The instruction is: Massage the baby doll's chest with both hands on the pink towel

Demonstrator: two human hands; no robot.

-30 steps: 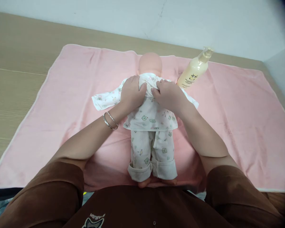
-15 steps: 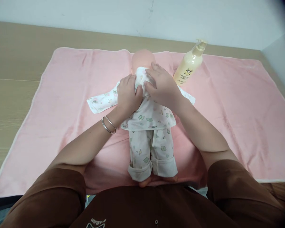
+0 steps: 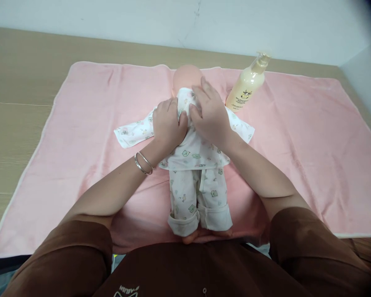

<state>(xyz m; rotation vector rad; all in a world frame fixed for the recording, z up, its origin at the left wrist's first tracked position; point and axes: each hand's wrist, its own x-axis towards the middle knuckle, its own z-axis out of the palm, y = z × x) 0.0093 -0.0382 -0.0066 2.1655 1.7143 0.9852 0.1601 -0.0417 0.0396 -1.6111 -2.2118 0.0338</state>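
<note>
A baby doll (image 3: 188,77) lies on a pink blanket (image 3: 89,95), its head away from me and its feet near my body. It wears a white patterned top (image 3: 198,154) and patterned trousers (image 3: 183,194) with rolled cuffs. My left hand (image 3: 168,126) rests on the left side of the top's chest, its thumb apart from the fingers. Over the right shoulder and neck lies my right hand (image 3: 212,115), fingers spread and touching the cloth by the doll's head. White cloth covers the lower part of the doll's face. Both sleeves stretch out sideways.
A pale yellow pump bottle (image 3: 245,86) with a cow picture stands on the blanket, right of the doll's head. The wooden table (image 3: 18,74) shows at the left and back, with a white wall (image 3: 126,24) behind it.
My right hand has turned slightly, its fingers now pointing more upward beside the doll's head. The doll has shifted very slightly right. My left hand still rests on the chest.
</note>
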